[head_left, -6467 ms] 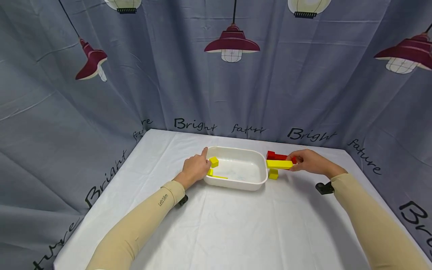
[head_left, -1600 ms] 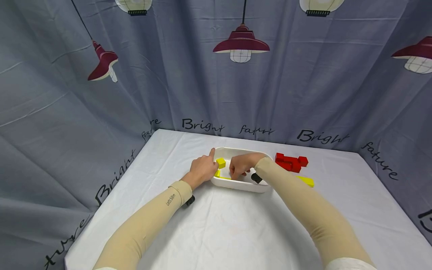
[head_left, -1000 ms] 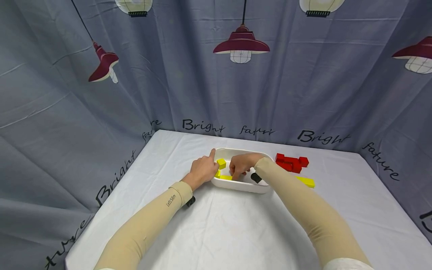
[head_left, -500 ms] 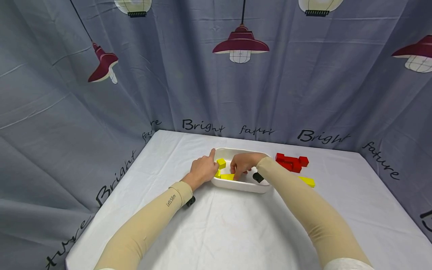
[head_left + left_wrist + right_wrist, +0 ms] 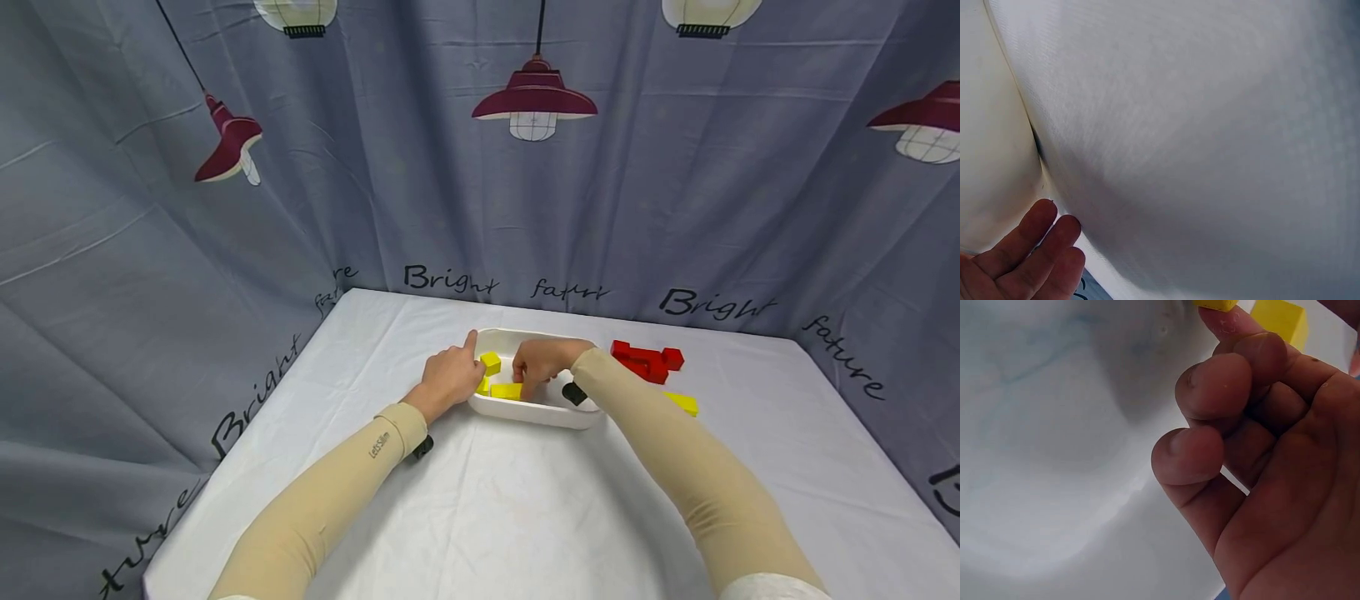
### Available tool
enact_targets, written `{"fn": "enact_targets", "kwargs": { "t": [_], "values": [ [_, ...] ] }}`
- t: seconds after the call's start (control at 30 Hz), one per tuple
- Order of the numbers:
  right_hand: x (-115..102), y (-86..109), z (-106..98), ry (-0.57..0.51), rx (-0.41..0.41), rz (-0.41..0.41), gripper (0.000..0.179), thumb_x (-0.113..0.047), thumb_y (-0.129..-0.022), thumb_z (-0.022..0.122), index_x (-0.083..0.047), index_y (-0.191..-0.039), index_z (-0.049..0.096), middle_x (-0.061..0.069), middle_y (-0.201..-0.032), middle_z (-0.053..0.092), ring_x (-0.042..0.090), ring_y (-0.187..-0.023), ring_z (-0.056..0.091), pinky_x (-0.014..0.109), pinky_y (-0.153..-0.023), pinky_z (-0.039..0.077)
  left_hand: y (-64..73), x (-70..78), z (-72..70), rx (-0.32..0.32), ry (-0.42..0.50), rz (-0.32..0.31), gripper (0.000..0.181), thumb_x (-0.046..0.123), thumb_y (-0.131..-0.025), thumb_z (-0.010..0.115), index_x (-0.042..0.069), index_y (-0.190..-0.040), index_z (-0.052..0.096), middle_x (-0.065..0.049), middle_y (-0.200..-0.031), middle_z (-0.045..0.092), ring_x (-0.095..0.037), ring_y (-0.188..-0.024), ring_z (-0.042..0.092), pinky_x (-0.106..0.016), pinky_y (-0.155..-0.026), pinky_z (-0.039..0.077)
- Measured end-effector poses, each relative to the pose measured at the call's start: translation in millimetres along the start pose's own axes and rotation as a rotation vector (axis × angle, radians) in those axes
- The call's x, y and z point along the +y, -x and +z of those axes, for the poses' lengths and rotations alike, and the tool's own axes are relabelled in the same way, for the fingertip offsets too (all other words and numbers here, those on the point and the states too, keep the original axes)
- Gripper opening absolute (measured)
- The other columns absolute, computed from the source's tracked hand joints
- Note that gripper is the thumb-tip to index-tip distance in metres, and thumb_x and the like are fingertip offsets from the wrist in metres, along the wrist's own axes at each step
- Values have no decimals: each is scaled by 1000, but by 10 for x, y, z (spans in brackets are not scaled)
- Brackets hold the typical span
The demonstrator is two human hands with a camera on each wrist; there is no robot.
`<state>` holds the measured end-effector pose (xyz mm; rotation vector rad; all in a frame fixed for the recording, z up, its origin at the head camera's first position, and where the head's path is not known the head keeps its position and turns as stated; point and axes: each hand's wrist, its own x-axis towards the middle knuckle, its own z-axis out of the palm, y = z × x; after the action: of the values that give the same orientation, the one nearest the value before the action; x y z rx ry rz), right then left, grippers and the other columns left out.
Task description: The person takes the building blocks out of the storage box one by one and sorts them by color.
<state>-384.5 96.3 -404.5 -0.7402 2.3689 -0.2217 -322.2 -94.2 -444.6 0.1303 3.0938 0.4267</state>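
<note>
A shallow white plastic tray [image 5: 536, 415] stands on the cloth. My left hand [image 5: 452, 375] holds its left rim, index finger stretched along the edge; in the left wrist view the other fingers [image 5: 1060, 240] lie against the outer wall. My right hand [image 5: 542, 364] reaches inside with a fingertip at the right end of a yellow bar block [image 5: 506, 392] by the near wall; the grip itself is partly hidden. Its other fingers [image 5: 1213, 390] are curled. A yellow cube [image 5: 490, 362] and a smaller yellow block [image 5: 483, 387] sit at the tray's left end.
Right of the tray lie several red blocks [image 5: 648, 362] in a cluster. Another yellow block [image 5: 681, 404] lies nearer, partly behind the right forearm. White cloth covers the table [image 5: 472, 500], and a grey-blue printed curtain [image 5: 420, 200] hangs behind.
My right hand earlier held a yellow bar by the red blocks; now it is inside the tray. The bar there has shifted slightly right and shows more of its face. My left hand stays.
</note>
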Motion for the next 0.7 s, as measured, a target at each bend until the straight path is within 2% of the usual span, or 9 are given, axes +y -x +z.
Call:
{"fn": "enact_targets", "kwargs": {
  "t": [0.2,0.43,0.7],
  "values": [
    [56,143,-79,25,27,-24,17,-26,-80,81,-18,-91,71,-4,-83,59,12,-68,48,25,-60,38,3,15,-5,-1,-5,-2,68,36,-101,42,11,-161,22,-13,-107,73,-21,-73,62,-39,-72,55],
    [179,376,-197,46,65,-38,19,-28,-80,80,-19,-93,72,-2,-86,63,14,-74,54,28,-66,44,11,27,-22,-7,-1,-7,68,37,-101,43,13,-161,22,-14,-106,73,-23,-77,63,-40,-74,54],
    [339,656,-241,42,111,-29,18,-31,-82,79,-18,-93,71,0,-83,60,16,-79,52,31,-69,42,13,9,-18,-5,-10,-10,69,38,-101,43,13,-161,22,-11,-96,71,-22,-72,61,-38,-68,52]
  ]
}}
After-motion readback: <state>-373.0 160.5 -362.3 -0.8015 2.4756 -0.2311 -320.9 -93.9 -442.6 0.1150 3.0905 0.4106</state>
